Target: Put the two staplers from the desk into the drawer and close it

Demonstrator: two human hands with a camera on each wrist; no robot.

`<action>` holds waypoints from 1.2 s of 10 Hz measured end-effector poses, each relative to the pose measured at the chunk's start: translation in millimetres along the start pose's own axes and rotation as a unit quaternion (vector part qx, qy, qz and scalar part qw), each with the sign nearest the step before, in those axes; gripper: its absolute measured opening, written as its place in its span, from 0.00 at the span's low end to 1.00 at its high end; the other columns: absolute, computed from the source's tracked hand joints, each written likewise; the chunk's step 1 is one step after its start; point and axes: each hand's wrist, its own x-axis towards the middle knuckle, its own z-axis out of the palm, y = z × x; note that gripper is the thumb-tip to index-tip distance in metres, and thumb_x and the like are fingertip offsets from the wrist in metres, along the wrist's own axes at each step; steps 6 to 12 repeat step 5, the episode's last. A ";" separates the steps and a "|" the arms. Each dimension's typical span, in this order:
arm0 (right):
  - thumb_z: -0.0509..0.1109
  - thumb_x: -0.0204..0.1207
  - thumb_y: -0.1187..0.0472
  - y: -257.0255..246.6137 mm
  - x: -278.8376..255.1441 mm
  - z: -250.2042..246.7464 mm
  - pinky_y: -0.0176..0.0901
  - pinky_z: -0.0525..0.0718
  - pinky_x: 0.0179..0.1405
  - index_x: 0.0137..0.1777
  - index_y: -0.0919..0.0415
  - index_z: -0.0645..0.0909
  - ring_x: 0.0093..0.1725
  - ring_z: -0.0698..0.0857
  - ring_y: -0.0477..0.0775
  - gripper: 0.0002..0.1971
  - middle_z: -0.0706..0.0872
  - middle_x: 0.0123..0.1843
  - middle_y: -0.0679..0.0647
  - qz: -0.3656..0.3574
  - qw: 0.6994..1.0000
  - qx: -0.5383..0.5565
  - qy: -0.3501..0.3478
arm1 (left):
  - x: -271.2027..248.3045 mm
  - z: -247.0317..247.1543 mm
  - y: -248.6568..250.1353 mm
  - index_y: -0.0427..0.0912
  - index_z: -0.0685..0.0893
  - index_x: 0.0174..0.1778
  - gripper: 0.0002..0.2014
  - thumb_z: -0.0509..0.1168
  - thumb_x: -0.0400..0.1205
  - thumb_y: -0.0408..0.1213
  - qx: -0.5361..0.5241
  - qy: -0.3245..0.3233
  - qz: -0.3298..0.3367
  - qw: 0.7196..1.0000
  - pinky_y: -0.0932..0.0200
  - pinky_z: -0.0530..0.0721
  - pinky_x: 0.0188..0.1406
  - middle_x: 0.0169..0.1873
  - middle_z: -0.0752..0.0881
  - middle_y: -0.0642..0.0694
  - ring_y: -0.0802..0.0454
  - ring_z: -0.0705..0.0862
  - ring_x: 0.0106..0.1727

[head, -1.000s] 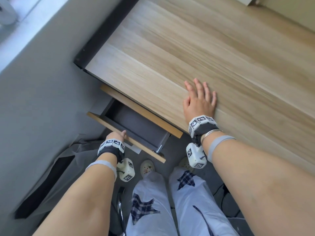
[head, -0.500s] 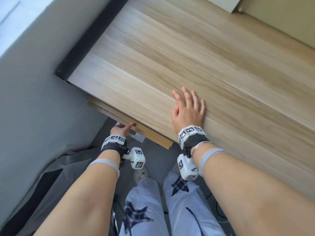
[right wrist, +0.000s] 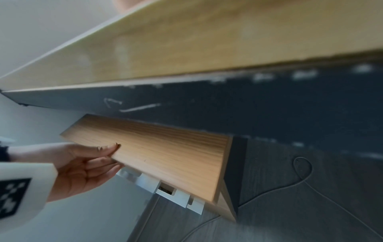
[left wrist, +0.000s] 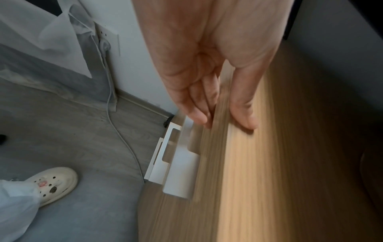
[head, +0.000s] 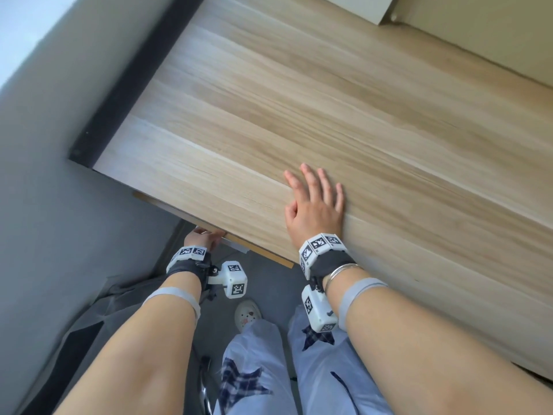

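Note:
The wooden drawer front [right wrist: 165,155] sits pushed in under the desk; only a thin strip of its edge [head: 260,250] shows in the head view. My left hand [head: 203,238] presses the drawer front with straight fingers [left wrist: 192,104] and the thumb [left wrist: 243,113] laid on the wood; the same hand [right wrist: 87,165] shows in the right wrist view. My right hand [head: 314,202] lies flat, fingers spread, on the wooden desk top [head: 329,100] near its front edge. No stapler is in any view.
A white bracket [left wrist: 172,162] hangs under the drawer. A grey wall [head: 45,190] stands close on the left. On the grey floor [left wrist: 72,131] are a white cable [left wrist: 124,144], my shoe [left wrist: 51,183] and grey cloth [head: 98,310].
The drawer stood open a second ago with my left hand on its front; it has slid in under the desk. The right hand has stayed flat on the desk top.

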 end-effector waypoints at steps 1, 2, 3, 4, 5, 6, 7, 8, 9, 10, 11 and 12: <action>0.53 0.67 0.53 0.5 0.0 -1.2 0.64 0.65 0.77 0.73 0.37 0.72 0.79 0.71 0.55 0.31 0.74 0.79 0.45 0.001 1.000 0.003 -0.004 | 2.6 0.4 1.8 0.42 0.68 0.21 0.19 0.64 0.78 0.33 0.014 -0.025 0.010 1.000 0.65 0.74 0.25 0.02 0.74 0.56 0.48 0.72 0.25; 0.53 0.67 0.53 1.0 -0.3 -3.0 0.64 0.65 0.77 0.73 0.38 0.72 0.79 0.72 0.55 0.31 0.74 0.79 0.45 0.001 1.000 0.010 -0.014 | 5.9 -2.7 0.7 0.42 0.69 0.17 0.22 0.69 0.76 0.37 0.021 -0.030 0.006 0.999 0.60 0.70 0.27 0.06 0.74 0.51 0.47 0.72 0.23; 0.52 0.67 0.53 1.3 0.3 -5.2 0.64 0.64 0.77 0.73 0.38 0.72 0.79 0.71 0.55 0.31 0.74 0.79 0.45 0.005 1.000 0.013 -0.020 | 3.7 -9.0 0.3 0.41 0.77 0.20 0.18 0.74 0.72 0.39 -0.005 -0.038 0.008 0.999 0.53 0.85 0.45 0.21 0.81 0.43 0.46 0.81 0.34; 0.50 0.68 0.53 -0.3 -3.1 -7.5 0.64 0.63 0.77 0.73 0.37 0.72 0.79 0.71 0.55 0.31 0.73 0.79 0.45 0.010 0.999 0.028 -0.031 | -5.0 -17.8 2.3 0.38 0.81 0.30 0.12 0.72 0.76 0.39 0.005 -0.078 0.025 0.997 0.49 0.83 0.56 0.31 0.82 0.41 0.45 0.81 0.40; 0.54 0.70 0.55 -2.1 -1.2 -12.6 0.64 0.61 0.78 0.74 0.38 0.71 0.80 0.69 0.55 0.30 0.72 0.80 0.45 0.014 0.999 0.037 -0.033 | -22.5 -29.4 9.7 0.34 0.84 0.41 0.07 0.67 0.80 0.35 0.044 -0.099 0.042 0.993 0.50 0.81 0.50 0.40 0.83 0.34 0.45 0.80 0.39; 0.54 0.70 0.55 -2.1 -1.2 -12.6 0.64 0.61 0.78 0.74 0.38 0.71 0.80 0.69 0.55 0.30 0.72 0.80 0.45 0.014 0.999 0.037 -0.033 | -22.5 -29.4 9.7 0.34 0.84 0.41 0.07 0.67 0.80 0.35 0.044 -0.099 0.042 0.993 0.50 0.81 0.50 0.40 0.83 0.34 0.45 0.80 0.39; 0.54 0.70 0.55 -2.1 -1.2 -12.6 0.64 0.61 0.78 0.74 0.38 0.71 0.80 0.69 0.55 0.30 0.72 0.80 0.45 0.014 0.999 0.037 -0.033 | -22.5 -29.4 9.7 0.34 0.84 0.41 0.07 0.67 0.80 0.35 0.044 -0.099 0.042 0.993 0.50 0.81 0.50 0.40 0.83 0.34 0.45 0.80 0.39; 0.54 0.70 0.55 -2.1 -1.2 -12.6 0.64 0.61 0.78 0.74 0.38 0.71 0.80 0.69 0.55 0.30 0.72 0.80 0.45 0.014 0.999 0.037 -0.033 | -22.5 -29.4 9.7 0.34 0.84 0.41 0.07 0.67 0.80 0.35 0.044 -0.099 0.042 0.993 0.50 0.81 0.50 0.40 0.83 0.34 0.45 0.80 0.39; 0.54 0.70 0.55 -2.1 -1.2 -12.6 0.64 0.61 0.78 0.74 0.38 0.71 0.80 0.69 0.55 0.30 0.72 0.80 0.45 0.014 0.999 0.037 -0.033 | -22.5 -29.4 9.7 0.34 0.84 0.41 0.07 0.67 0.80 0.35 0.044 -0.099 0.042 0.993 0.50 0.81 0.50 0.40 0.83 0.34 0.45 0.80 0.39; 0.54 0.70 0.55 -2.1 -1.2 -12.6 0.64 0.61 0.78 0.74 0.38 0.71 0.80 0.69 0.55 0.30 0.72 0.80 0.45 0.014 0.999 0.037 -0.033 | -22.5 -29.4 9.7 0.34 0.84 0.41 0.07 0.67 0.80 0.35 0.044 -0.099 0.042 0.993 0.50 0.81 0.50 0.40 0.83 0.34 0.45 0.80 0.39; 0.54 0.70 0.55 -2.1 -1.2 -12.6 0.64 0.61 0.78 0.74 0.38 0.71 0.80 0.69 0.55 0.30 0.72 0.80 0.45 0.014 0.999 0.037 -0.033 | -22.5 -29.4 9.7 0.34 0.84 0.41 0.07 0.67 0.80 0.35 0.044 -0.099 0.042 0.993 0.50 0.81 0.50 0.40 0.83 0.34 0.45 0.80 0.39; 0.54 0.70 0.55 -2.1 -1.2 -12.6 0.64 0.61 0.78 0.74 0.38 0.71 0.80 0.69 0.55 0.30 0.72 0.80 0.45 0.014 0.999 0.037 -0.033 | -22.5 -29.4 9.7 0.34 0.84 0.41 0.07 0.67 0.80 0.35 0.044 -0.099 0.042 0.993 0.50 0.81 0.50 0.40 0.83 0.34 0.45 0.80 0.39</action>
